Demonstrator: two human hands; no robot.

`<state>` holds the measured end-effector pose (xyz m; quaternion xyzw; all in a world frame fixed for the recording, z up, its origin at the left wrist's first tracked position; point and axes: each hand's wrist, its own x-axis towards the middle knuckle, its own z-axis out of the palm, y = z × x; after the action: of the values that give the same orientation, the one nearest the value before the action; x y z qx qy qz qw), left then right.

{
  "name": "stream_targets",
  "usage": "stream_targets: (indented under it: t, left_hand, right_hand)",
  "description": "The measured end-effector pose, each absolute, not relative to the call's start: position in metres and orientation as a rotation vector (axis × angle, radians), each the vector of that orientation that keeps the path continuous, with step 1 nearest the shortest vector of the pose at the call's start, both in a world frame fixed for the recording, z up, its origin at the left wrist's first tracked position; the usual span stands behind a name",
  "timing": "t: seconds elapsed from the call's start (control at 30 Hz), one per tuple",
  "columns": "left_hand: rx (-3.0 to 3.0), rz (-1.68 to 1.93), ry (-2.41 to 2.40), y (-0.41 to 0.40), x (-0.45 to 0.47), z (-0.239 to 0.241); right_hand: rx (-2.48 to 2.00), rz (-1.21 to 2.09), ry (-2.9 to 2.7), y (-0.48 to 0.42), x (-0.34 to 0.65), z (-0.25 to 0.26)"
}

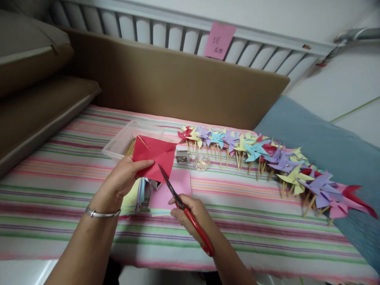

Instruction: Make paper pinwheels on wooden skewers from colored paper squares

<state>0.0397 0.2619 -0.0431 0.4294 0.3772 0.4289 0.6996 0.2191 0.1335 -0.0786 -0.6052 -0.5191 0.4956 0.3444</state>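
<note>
A square of red paper point(158, 152) is pinched in my left hand point(127, 174), thumb on top, held above the striped cloth. A slit shows near its upper left corner. My right hand point(191, 215) grips red-handled scissors point(196, 227), their dark blades pointing up and left, the tip over the red paper's lower part. Below the paper lie a stack of pink sheets point(179, 188) and a pile of yellow and blue sheets point(130, 200), partly hidden by my left hand and the paper.
Behind the paper stands a clear plastic box point(114, 146) with wooden sticks point(130, 147). A small box of metal pins point(182, 157) and a round clear dish point(202, 162) sit to its right. Many paper pinwheels point(255, 150) line the right side. A cardboard panel point(178, 87) rises at the back.
</note>
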Motion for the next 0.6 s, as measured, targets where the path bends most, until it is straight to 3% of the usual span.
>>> stream_targets:
  t: [0.6]
  left_hand:
    - [0.966, 0.947, 0.829, 0.2607, 0.0396, -0.0396]
  right_hand:
    - [-1.576, 1.297, -1.409, 0.1352, 0.2197, -0.0777]
